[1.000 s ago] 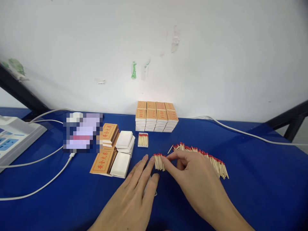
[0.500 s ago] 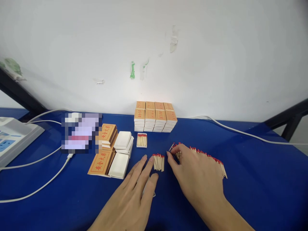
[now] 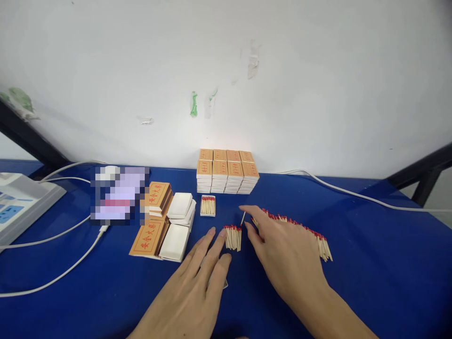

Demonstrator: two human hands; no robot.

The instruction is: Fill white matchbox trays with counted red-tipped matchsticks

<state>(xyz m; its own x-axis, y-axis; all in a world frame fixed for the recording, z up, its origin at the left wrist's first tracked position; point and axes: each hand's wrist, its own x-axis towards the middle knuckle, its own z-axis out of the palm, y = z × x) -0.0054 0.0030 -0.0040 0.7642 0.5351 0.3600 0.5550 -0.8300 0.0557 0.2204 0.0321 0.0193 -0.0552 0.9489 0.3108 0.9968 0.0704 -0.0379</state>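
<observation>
While the left hand (image 3: 187,287) lies spread by a small bundle of red-tipped matches (image 3: 233,238), the right hand (image 3: 243,216) reaches around a single match (image 3: 243,218)

Seen from above, two bare hands work on a blue tabletop (image 3: 367,268). The left hand is palm down, fingers extended and slightly parted, its index fingertip just beside the small bundle. A white-edged matchbox tray (image 3: 226,284) shows partly beneath it; the hand hides most of the tray, so its grip there cannot be told.

The right hand's index finger and thumb stand apart, and the single match slants between them, red head toward the viewer. Whether either finger touches it is too small to tell. Beneath and beyond this hand, a long row of matches (image 3: 324,248) runs off to the right, heads pointing away.

Beyond the left fingertips sits a filled matchbox tray (image 3: 208,207), its matches standing heads away from the viewer. Behind it, against a white wall (image 3: 318,94), orange-topped matchboxes (image 3: 228,168) form a neat block, four across.

Left of the hands lie orange matchbox sleeves (image 3: 148,239) with red Chinese characters, next to white matchbox trays (image 3: 174,242) in piles. Farther left are a pixelated phone-like device (image 3: 122,190), a white charging cable (image 3: 76,270) and a white power strip (image 3: 30,202).
</observation>
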